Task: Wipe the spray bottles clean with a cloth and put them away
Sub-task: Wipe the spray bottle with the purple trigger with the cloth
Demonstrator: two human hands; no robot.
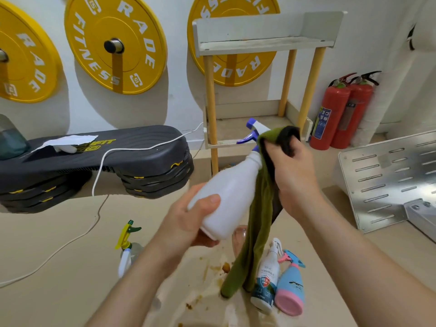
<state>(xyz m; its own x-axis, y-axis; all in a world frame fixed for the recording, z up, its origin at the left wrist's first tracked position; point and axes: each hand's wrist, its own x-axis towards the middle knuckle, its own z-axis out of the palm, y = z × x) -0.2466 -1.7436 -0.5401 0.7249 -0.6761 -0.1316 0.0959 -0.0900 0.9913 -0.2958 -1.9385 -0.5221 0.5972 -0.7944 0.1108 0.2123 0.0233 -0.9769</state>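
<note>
Four spray bottles (226, 199) (127, 246) (266, 279) (291, 286), one cloth (250, 244), two extinguishers (328, 114) (354, 114), three weight plates (23, 57) (115, 43) (236, 69).

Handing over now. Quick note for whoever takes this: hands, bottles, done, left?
Left hand grips the base of the white spray bottle, tilted in the air. Right hand holds the green cloth bunched at its neck, below the blue trigger.
On the floor: yellow-trigger bottle to the left; white labelled bottle and blue-and-pink bottle side by side.
Done: white bottle mid-wipe. Left: finish it, wipe the floor bottles if not clean, put all away.
</note>
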